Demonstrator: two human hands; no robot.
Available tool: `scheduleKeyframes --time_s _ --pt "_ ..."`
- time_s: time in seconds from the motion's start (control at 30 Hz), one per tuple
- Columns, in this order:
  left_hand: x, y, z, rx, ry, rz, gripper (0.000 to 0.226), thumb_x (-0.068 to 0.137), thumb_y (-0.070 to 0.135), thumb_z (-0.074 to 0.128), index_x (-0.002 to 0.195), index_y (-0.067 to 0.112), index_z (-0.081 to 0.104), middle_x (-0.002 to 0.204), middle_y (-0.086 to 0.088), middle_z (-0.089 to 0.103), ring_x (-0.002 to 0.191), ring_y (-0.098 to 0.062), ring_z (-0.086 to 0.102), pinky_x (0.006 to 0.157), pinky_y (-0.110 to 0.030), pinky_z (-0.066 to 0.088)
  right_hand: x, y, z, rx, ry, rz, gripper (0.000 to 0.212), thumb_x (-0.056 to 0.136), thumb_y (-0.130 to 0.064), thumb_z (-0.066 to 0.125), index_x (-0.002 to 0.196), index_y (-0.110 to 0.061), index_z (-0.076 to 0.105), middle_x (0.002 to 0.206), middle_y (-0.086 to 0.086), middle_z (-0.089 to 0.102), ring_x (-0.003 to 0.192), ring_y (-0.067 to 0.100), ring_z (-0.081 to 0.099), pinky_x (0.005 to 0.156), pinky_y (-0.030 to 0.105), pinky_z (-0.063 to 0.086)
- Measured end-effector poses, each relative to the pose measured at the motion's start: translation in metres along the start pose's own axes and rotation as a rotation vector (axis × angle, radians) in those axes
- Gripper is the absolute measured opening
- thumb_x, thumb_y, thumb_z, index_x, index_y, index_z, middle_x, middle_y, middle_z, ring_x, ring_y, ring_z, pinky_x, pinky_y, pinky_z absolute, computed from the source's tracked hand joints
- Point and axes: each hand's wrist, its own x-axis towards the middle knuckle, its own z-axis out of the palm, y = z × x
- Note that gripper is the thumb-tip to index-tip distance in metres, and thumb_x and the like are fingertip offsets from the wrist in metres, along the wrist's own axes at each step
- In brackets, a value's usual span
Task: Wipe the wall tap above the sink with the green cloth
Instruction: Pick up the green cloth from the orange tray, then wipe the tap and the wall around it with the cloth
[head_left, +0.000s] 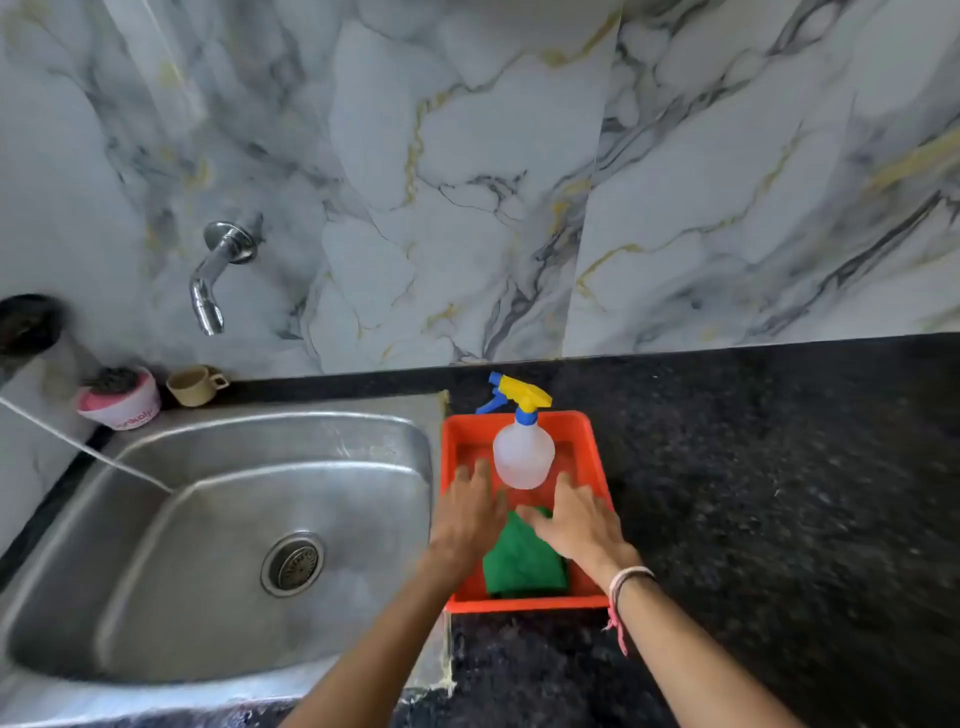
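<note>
A chrome wall tap juts from the marble wall above the steel sink. To the sink's right stands an orange tray holding a folded green cloth and a clear spray bottle with a yellow and blue trigger. My left hand hovers over the tray's left side with fingers spread. My right hand is just right of it, fingers apart, its thumb resting over the cloth's top corner. Neither hand grips anything.
A pink bowl with a dark scrubber and a small beige cup sit at the sink's back left corner. Black speckled counter stretches to the right. A thin stream of water runs diagonally into the sink.
</note>
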Motion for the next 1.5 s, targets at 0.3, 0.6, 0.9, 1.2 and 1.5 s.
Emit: scheduleKeyframes --time_s 0.3,0.6,0.9,1.2,1.5 --pt "0.008 -0.006 0.034 -0.308 -0.272 -0.314 0.062 0.097 0.010 0.065 0.150 -0.003 0.035 0.145 -0.024 0.050 0.131 -0.039 0.057 0.108 -0.045 0.055 0.004 0.018 0.037 0.742 -0.233 0.377 0.056 0.077 -0.022 0.091 0.119 0.005 0.065 0.120 0.019 0.074 0.111 0.036 0.072 0.094 0.047 0.061" --pt "-0.001 -0.059 -0.068 -1.335 -0.328 -0.191 0.029 0.088 -0.009 0.072 0.113 0.005 0.065 0.096 -0.005 0.081 0.084 -0.019 0.080 0.059 -0.034 0.067 -0.022 -0.067 -0.001 1.771 -0.394 0.252 0.044 0.088 -0.020 0.071 0.127 0.001 0.071 0.129 0.028 0.072 0.123 0.043 0.067 0.099 0.050 0.057" --pt "0.037 -0.132 -0.232 -1.112 0.063 0.091 0.020 0.080 -0.001 0.085 0.092 0.008 0.070 0.090 -0.004 0.079 0.083 -0.022 0.079 0.062 -0.034 0.068 0.011 -0.242 -0.057 1.713 -0.479 -0.067 0.044 0.096 -0.022 0.066 0.136 -0.003 0.064 0.137 0.023 0.069 0.129 0.040 0.064 0.106 0.054 0.054" --pt "0.136 -0.261 -0.369 -0.260 1.078 0.297 0.035 0.101 0.038 0.064 0.124 0.012 0.069 0.118 -0.007 0.067 0.109 -0.025 0.063 0.097 -0.037 0.050 0.086 -0.369 -0.059 1.580 -0.089 -0.153 0.036 0.070 0.000 0.084 0.105 -0.004 0.076 0.097 0.016 0.084 0.090 0.034 0.081 0.063 0.038 0.067" --pt "0.293 -0.337 -0.447 0.726 1.439 0.613 0.062 0.106 0.029 0.042 0.161 0.004 0.031 0.167 -0.019 0.027 0.158 -0.033 0.028 0.131 -0.044 0.024 0.161 -0.537 -0.092 -0.349 0.348 -1.094 0.048 0.081 0.008 0.062 0.118 -0.021 0.073 0.111 0.009 0.069 0.111 0.030 0.061 0.093 0.041 0.046"
